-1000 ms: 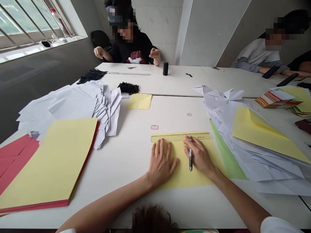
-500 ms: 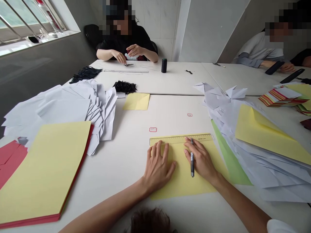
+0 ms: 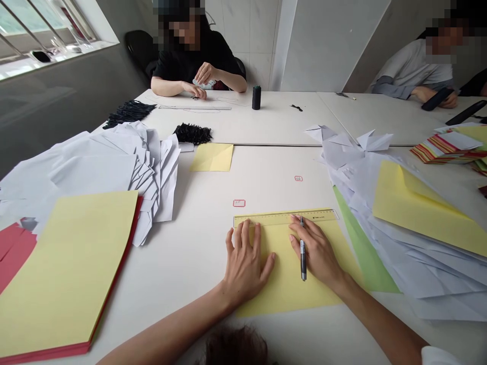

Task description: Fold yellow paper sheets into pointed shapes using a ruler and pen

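A yellow sheet of paper (image 3: 283, 284) lies before me on the white table. Along its far edge rests a clear ruler (image 3: 274, 219). My left hand (image 3: 245, 263) is spread on the sheet, fingers apart, with fingertips at the ruler's left part. My right hand (image 3: 315, 248) has a grey-and-black pen (image 3: 303, 258) tucked between its fingers, the pen's end pointing back toward me. The right fingertips touch the ruler's right part. A corner of a green sheet (image 3: 375, 268) shows to the right of the yellow one.
Left stand a yellow-topped paper stack (image 3: 76, 258) and loose white sheets (image 3: 95, 162); more white paper (image 3: 429, 274) lies right. A small yellow sheet (image 3: 212, 158), black tassels (image 3: 193, 133) and a thread spool (image 3: 256, 98) lie farther off. Two people sit across the table.
My hands, the pen and the ruler have hardly moved on the sheet. The view has shifted slightly. The person across has brought their hands nearer together.
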`<state>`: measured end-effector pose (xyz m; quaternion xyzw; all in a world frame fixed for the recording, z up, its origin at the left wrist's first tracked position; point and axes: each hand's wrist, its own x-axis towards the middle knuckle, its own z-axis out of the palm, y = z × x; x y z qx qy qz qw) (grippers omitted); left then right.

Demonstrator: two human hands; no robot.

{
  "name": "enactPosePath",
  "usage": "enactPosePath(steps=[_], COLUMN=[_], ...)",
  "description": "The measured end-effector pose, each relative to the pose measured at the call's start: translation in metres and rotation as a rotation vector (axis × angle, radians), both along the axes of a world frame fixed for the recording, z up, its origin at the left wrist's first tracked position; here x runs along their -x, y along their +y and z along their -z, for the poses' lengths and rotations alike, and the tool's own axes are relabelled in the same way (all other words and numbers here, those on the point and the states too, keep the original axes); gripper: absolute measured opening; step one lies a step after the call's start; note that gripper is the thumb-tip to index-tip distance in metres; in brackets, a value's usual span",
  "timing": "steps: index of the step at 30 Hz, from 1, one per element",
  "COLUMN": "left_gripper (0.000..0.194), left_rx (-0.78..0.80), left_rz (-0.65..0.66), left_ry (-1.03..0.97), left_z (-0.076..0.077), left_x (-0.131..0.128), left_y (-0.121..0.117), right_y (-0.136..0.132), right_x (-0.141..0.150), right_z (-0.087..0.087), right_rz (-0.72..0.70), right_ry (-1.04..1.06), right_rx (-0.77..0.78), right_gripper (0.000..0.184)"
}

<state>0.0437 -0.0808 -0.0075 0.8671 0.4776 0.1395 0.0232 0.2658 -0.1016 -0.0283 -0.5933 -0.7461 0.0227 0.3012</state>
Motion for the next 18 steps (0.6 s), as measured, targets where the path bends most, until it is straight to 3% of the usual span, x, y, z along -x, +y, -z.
enactPosePath(steps=[18], left_gripper=[0.072], left_rx=[0.002], left_rz=[-0.004], left_ry=[0.032], left_z=[0.0005], left_x=[-0.0008], left_y=[0.0000], right_y=[0.0008], right_x=[0.0000], right_z=[0.0013], right_rz=[-0.015], right_ry=[0.008], right_rx=[0.017], right_gripper=[0.031])
